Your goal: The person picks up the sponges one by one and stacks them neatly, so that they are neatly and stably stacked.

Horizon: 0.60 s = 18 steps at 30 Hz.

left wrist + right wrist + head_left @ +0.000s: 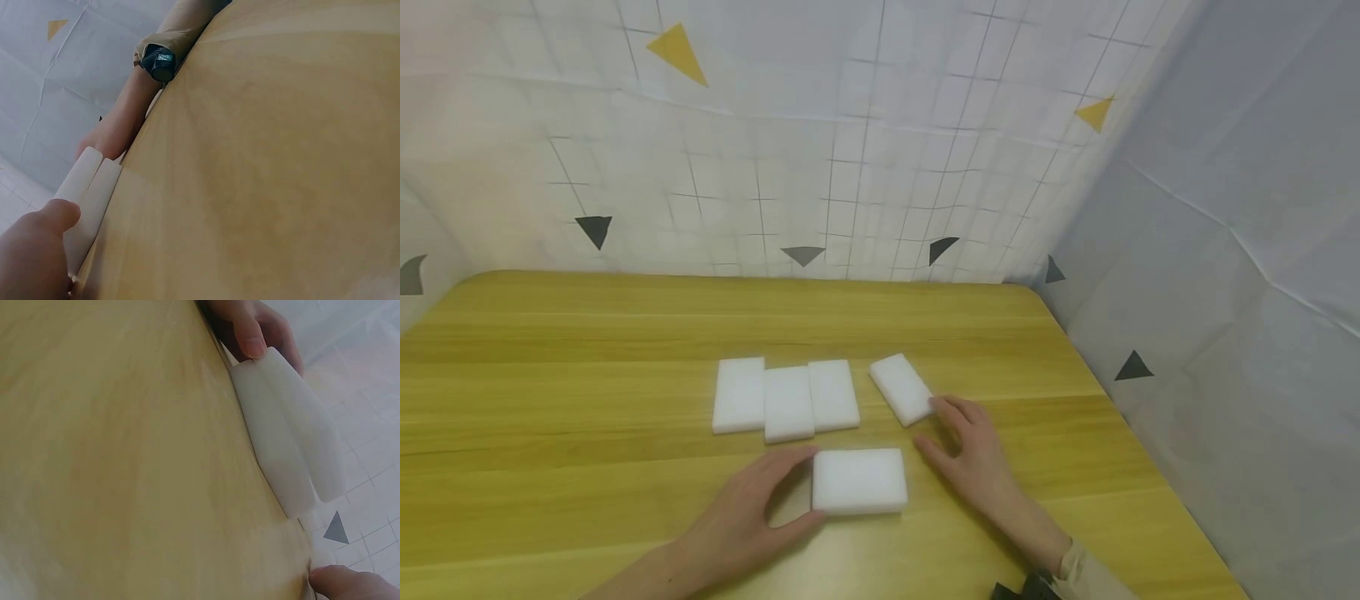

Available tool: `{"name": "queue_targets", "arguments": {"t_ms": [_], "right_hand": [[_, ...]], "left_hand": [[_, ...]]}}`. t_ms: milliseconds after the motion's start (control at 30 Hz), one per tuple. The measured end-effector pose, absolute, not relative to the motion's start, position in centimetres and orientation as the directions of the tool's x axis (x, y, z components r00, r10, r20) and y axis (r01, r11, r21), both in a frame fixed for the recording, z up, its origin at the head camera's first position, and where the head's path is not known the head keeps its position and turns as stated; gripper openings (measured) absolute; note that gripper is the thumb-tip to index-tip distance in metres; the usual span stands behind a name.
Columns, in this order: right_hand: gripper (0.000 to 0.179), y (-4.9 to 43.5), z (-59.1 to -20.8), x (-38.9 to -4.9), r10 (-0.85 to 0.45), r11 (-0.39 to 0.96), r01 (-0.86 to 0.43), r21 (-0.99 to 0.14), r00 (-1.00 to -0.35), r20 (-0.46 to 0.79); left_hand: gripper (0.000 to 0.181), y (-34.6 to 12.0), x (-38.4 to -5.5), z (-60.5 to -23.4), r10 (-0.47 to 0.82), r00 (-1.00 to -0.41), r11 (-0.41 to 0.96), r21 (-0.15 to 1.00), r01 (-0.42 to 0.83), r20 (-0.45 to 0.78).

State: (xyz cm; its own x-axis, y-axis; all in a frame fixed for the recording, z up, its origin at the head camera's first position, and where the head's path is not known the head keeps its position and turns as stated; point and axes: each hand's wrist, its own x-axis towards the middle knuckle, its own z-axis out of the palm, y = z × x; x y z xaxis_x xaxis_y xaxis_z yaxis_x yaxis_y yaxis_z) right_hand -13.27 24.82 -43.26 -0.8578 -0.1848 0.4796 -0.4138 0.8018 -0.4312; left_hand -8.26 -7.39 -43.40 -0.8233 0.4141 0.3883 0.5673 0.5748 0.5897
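Two white sponges [860, 482] lie stacked near the front of the table, one on top of the other. My left hand [741, 517] holds the stack at its left end, forefinger at the far corner and thumb at the near one. In the left wrist view the thumb [62, 215] lies against the upper sponge's side. Behind and to the right, a single white sponge [901, 388] lies at a slant. My right hand [973, 454] is beside it, forefinger at its right corner and thumb just off its near end, fingers loosely spread.
Three more white sponges [788, 404] lie side by side in a row behind the stack, the middle one slightly nearer. The wooden table [587, 400] meets a white patterned sheet [760, 150] at the back and a grey one [1240, 275] on the right.
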Motion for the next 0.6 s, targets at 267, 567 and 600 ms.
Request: {"name": "queue_targets", "arguments": {"t_ms": [267,567,600], "right_hand": [[0.050,24.82,-43.43,-13.24,-0.157,0.803,-0.409,-0.432,-0.846,0.509],[0.050,24.86,-43.43,-13.26,-0.137,0.810,-0.391,-0.437,-0.851,0.507],[0.050,24.84,-43.39,-13.23,-0.134,0.809,-0.386,-0.443,-0.855,0.502]], "left_hand": [[0.070,-7.41,-8.21,-43.46,0.411,-0.827,0.586,0.584,0.562,0.384],[0.069,-7.39,-8.21,-43.55,0.406,-0.824,0.593,0.572,0.567,0.396],[0.069,-7.39,-8.22,-43.55,0.406,-0.823,0.592,0.572,0.568,0.397]]}}
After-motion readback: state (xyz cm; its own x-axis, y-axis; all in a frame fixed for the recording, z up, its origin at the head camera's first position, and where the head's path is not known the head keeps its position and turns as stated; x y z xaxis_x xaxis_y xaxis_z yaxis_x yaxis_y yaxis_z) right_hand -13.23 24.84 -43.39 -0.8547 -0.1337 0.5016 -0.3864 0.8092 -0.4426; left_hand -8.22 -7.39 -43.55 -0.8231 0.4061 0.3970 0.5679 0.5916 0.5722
